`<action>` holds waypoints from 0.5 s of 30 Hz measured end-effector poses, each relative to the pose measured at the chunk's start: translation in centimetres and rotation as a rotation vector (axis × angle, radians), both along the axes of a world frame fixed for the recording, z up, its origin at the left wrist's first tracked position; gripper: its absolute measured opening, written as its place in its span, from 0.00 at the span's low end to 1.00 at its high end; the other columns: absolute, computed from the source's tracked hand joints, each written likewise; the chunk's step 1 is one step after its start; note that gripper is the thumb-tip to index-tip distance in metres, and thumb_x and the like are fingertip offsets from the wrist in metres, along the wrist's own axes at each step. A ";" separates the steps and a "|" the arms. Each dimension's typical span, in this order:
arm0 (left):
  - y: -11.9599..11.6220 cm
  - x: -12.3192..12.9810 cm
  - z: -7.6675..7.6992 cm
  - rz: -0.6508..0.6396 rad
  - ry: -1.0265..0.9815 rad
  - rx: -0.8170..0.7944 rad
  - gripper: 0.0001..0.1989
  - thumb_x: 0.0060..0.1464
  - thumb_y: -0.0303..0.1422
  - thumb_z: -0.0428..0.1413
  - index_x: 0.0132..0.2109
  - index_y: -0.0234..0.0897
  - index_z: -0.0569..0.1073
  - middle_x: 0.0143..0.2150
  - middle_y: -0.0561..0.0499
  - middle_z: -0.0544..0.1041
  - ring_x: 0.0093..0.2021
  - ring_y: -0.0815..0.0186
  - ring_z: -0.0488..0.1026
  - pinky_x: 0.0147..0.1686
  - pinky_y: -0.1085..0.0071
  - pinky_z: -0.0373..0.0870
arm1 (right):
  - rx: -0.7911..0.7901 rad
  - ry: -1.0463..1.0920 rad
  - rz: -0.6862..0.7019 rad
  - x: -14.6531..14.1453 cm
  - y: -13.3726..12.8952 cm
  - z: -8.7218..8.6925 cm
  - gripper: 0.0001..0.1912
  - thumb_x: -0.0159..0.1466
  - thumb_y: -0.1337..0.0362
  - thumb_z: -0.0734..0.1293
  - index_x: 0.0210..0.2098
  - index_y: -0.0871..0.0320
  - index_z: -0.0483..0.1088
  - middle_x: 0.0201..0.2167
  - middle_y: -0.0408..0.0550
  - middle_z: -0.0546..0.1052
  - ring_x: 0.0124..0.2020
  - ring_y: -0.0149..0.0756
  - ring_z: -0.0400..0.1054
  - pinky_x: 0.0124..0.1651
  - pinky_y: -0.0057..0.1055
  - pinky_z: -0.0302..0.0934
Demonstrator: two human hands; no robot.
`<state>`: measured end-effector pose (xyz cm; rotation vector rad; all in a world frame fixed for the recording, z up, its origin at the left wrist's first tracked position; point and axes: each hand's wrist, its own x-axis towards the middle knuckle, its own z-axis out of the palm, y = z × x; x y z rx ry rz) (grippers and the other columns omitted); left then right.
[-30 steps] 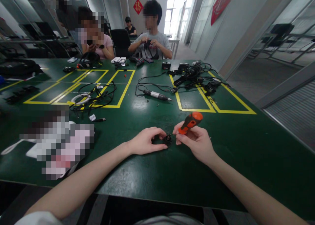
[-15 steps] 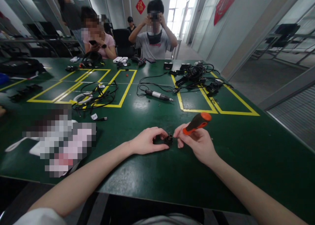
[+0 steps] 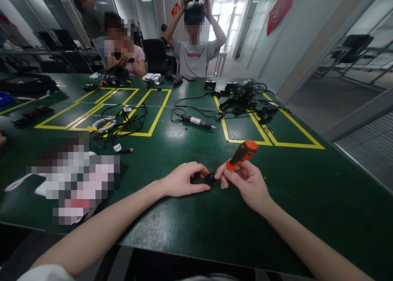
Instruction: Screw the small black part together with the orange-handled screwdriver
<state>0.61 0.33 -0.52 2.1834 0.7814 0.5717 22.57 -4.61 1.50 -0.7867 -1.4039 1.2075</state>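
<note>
A small black part [image 3: 210, 178] with a metal-looking round piece on top rests on the green table. My left hand [image 3: 184, 179] is closed around it from the left, thumb in front and fingers behind. Just to its right, my right hand [image 3: 250, 184] grips a screwdriver [image 3: 242, 155] by its orange and black handle. The handle leans up and to the right, while the shaft and tip are hidden by my fingers. My right fingertips are close beside the black part; whether they touch it I cannot tell.
Beyond my hands lies a corded black-and-silver pen-shaped tool [image 3: 198, 121]. Tangled black cables [image 3: 242, 96] lie at the back right, and coiled cables [image 3: 123, 121] at the left. Blurred-out items [image 3: 82, 182] are on the near left. A person [image 3: 195, 51] sits opposite, hands on a headset.
The screwdriver handle has shifted slightly left with my right hand. My left hand keeps its hold on the black part. The person opposite has raised the headset higher.
</note>
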 end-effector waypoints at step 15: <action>0.0 0.0 0.1 0.000 0.008 -0.003 0.14 0.57 0.39 0.67 0.46 0.37 0.78 0.42 0.50 0.81 0.38 0.65 0.75 0.40 0.71 0.70 | -0.005 0.033 0.034 -0.3 -0.1 -0.7 0.14 0.69 0.52 0.72 0.40 0.54 0.69 0.28 0.44 0.81 0.22 0.30 0.70 0.31 0.30 0.69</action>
